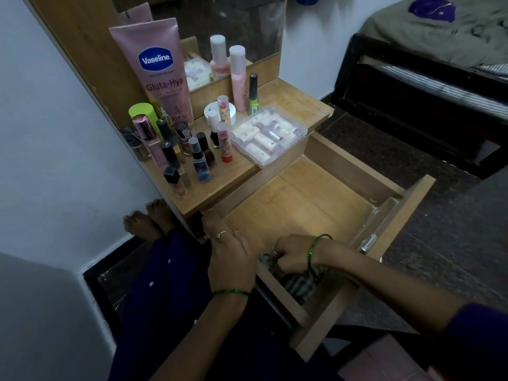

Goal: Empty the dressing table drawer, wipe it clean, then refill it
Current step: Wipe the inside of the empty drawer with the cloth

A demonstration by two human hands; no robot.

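Note:
The wooden drawer (pixel 316 199) is pulled out of the dressing table, its floor bare. My right hand (pixel 294 254) is inside at the near corner, shut on a striped grey cloth (pixel 298 284) pressed against the drawer bottom. My left hand (pixel 233 259) rests on the drawer's near-left rim, fingers curled over the edge. On the tabletop (pixel 297 100) stand the cosmetics: a pink Vaseline tube (pixel 159 72), several small bottles (pixel 176 149), two lip balms (pixel 224 141) and a clear plastic box of small tubes (pixel 269 134).
A mirror (pixel 225 26) backs the table. The white wall (pixel 55 133) is close on the left, with my bare feet (pixel 149 218) against it. A dark bed frame (pixel 423 86) stands at the right across dark floor (pixel 412 160).

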